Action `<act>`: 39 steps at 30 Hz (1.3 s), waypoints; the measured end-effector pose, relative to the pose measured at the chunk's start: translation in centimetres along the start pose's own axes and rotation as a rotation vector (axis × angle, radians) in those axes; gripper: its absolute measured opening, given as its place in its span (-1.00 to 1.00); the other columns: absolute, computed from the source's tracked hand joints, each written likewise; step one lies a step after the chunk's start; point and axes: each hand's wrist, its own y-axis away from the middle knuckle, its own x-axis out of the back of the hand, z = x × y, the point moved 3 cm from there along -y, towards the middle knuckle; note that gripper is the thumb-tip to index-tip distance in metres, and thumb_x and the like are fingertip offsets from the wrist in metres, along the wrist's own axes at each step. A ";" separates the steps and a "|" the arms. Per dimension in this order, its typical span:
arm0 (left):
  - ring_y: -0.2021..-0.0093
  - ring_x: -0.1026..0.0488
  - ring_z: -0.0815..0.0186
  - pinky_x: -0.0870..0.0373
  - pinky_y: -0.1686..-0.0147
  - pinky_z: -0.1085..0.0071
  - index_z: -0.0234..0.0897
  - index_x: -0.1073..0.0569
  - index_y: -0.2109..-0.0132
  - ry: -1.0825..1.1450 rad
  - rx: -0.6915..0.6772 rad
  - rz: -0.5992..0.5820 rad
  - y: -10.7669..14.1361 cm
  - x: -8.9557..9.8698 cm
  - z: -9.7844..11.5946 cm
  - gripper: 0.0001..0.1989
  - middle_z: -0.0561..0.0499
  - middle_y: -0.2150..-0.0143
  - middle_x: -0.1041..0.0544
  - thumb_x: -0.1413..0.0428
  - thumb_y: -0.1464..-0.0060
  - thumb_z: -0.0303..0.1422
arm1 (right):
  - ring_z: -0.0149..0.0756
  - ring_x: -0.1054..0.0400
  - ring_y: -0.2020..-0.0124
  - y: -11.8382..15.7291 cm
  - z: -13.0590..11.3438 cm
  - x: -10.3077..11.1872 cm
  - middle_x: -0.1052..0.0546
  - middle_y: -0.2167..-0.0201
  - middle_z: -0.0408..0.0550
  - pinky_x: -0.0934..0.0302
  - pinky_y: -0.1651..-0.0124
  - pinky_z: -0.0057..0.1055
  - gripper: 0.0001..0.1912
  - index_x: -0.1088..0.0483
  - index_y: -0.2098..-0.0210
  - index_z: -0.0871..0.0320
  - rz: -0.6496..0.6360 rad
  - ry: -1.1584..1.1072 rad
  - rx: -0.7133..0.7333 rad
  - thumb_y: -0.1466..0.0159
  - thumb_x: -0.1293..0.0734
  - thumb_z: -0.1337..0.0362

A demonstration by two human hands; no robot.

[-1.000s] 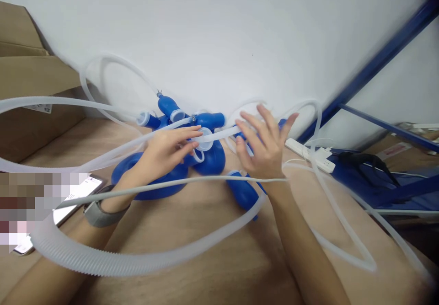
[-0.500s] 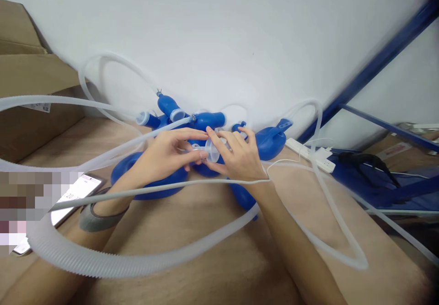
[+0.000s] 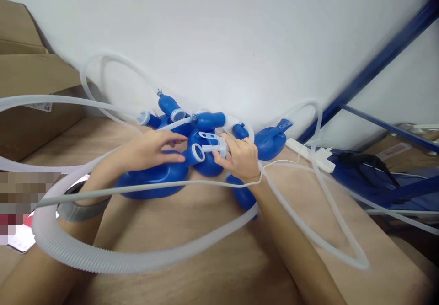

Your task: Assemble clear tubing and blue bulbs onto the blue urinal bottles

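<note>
My right hand point(image 3: 238, 154) grips a translucent white plastic fitting point(image 3: 222, 147) between thumb and fingers. Its slotted strap with holes and a straight stem point left, toward a blue vessel's white-rimmed mouth point(image 3: 198, 152). My left hand point(image 3: 156, 149) is over that blue vessel point(image 3: 154, 184), thumb and fingers apart on the left of the neck. Whether its fingertips touch the neck, I cannot tell. Another rounded blue vessel point(image 3: 207, 165) sits just behind the fitting. A grey band point(image 3: 82, 211) circles my left wrist.
Several blue vessels with translucent hoses lie along the wall, one of them point(image 3: 270, 142) at right. A ribbed hose point(image 3: 137, 261) loops across the front, below a thin pale cable point(image 3: 154, 187). A white power strip point(image 3: 310, 156), cardboard box point(image 3: 41, 76) and blue metal frame point(image 3: 373, 62) flank the table.
My hands have moved apart. The left has let go of the clear fitting and shifted left; the right keeps it, its strap and stem now visible beside the blue vessel's mouth.
</note>
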 end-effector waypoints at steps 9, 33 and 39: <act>0.00 -0.65 0.07 -0.48 -0.07 0.22 -0.04 -0.31 -0.51 -0.349 -0.175 -0.074 -0.8 -3.4 -0.9 -0.38 -0.14 -0.21 -0.65 -0.12 -0.41 -0.05 | 0.02 -0.56 0.13 -0.2 1.8 1.2 -0.69 0.12 0.10 -0.33 -0.01 -0.13 -0.60 -0.45 -0.09 0.15 -0.022 -0.359 -0.118 -0.53 -0.12 0.07; -0.05 -0.64 0.00 -0.46 0.00 0.24 -0.08 -0.18 -0.56 -0.495 -0.208 0.051 -0.2 -5.2 -1.0 -0.30 -0.18 -0.17 -0.64 -0.11 -0.42 -0.03 | -0.02 -0.62 -0.12 2.4 -3.1 -3.5 -0.49 -0.38 0.17 -0.59 -0.07 -0.13 -0.33 -0.33 -0.44 0.12 -0.207 -0.851 -0.206 -0.38 -0.40 0.16; -0.16 -0.59 -0.03 -0.46 -0.08 0.19 -0.07 -0.25 -0.51 -0.496 -0.248 0.061 -0.1 -5.9 -2.0 -0.37 -0.18 -0.26 -0.59 -0.09 -0.44 0.00 | 0.02 -0.59 -0.20 2.6 -3.6 -3.7 -0.45 -0.41 0.15 -0.58 -0.07 -0.16 -0.57 -0.58 -0.21 0.15 -0.173 -0.837 -0.242 -0.46 -0.35 0.11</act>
